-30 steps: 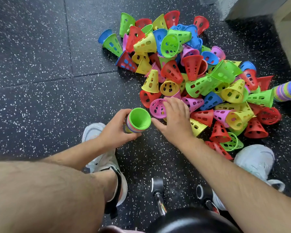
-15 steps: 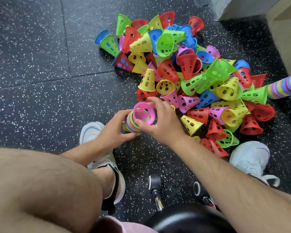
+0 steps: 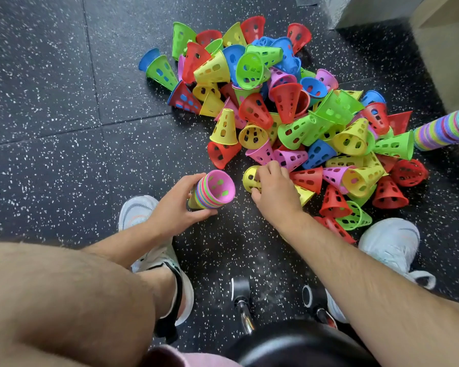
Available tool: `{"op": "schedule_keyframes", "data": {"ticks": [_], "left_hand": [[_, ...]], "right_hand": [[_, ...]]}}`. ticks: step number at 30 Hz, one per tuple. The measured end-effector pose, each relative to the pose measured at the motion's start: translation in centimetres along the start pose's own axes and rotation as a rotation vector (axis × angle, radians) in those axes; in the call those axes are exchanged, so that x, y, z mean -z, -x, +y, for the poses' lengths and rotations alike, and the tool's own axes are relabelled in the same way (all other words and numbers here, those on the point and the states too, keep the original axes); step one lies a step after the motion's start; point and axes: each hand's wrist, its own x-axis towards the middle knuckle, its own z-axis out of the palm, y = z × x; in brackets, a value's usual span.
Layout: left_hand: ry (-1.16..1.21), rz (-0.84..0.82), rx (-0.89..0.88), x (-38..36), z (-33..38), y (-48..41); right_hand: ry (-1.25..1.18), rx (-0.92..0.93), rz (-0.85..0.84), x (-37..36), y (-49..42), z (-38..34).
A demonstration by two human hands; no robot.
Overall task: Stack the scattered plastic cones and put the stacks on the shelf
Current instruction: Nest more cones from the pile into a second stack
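Held stack (image 3: 213, 191): one short stack of nested cones, tilted with its mouth up and to the right, a pink cone innermost; it sits just off the near-left edge of the pile.
Left hand (image 3: 174, 207): fingers curled round the stack's far side, thumb (image 3: 206, 212) closed against the near side, gripping it by the banded rims.
Yellow cone (image 3: 250, 178): one, lying on its side just right of the held stack, not touching it, mouth facing left.
Right hand (image 3: 274, 190): fingers bent down over the yellow cone's top, thumb under its rim, so the cone is pinched between them.
Pile (image 3: 297, 109): loose perforated cones heaped on the floor beyond both hands, in five colours: red, yellow, green, blue and pink. They overlap too much for an exact count.
Long stack (image 3: 445, 128): one, lying nearly flat, reaching in from the right edge and touching the pile.
Stacks in view: two.
Shoes: two white ones, left shoe (image 3: 141, 213) and right shoe (image 3: 390, 239), either side of the hands.
Floor (image 3: 64, 128): black speckled tiles.
Stool seat (image 3: 302, 350): one, black, at the bottom edge.
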Motion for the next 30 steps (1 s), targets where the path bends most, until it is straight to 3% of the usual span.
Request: {"op": "schedule_keyframes", "data": {"ticks": [5,12,14,18,22,24,27,30], "left_hand": [[-0.001,0.005,0.003,0.0,0.1,-0.1],[0.012,0.006,0.011,0.1,0.1,-0.1],[0.023,0.012,0.017,0.1,0.1,-0.1],[0.043,0.031,0.035,0.1,-0.1,-0.3],[0.051,0.042,0.044,0.0,0.0,-0.3],[0.062,0.050,0.058,-0.1,0.1,-0.4],[0.084,0.083,0.070,0.2,0.3,-0.8],[0.069,0.122,0.075,0.9,0.4,-1.3]], "right_hand": [[0.149,-0.003,-0.033,-0.7,0.4,-0.7],[0.139,-0.018,-0.127,-0.5,0.3,-0.3],[-0.033,-0.012,-0.040,-0.2,0.1,-0.1],[-0.552,-0.029,0.334,1.5,-0.5,-1.2],[-0.666,0.091,0.509,2.7,-1.2,-3.5],[-0.675,0.157,0.435,2.8,-1.1,-4.4],[-0.621,0.191,0.185,2.0,-0.5,-5.1],[-0.599,0.169,0.216,1.5,-0.9,-5.2]]}}
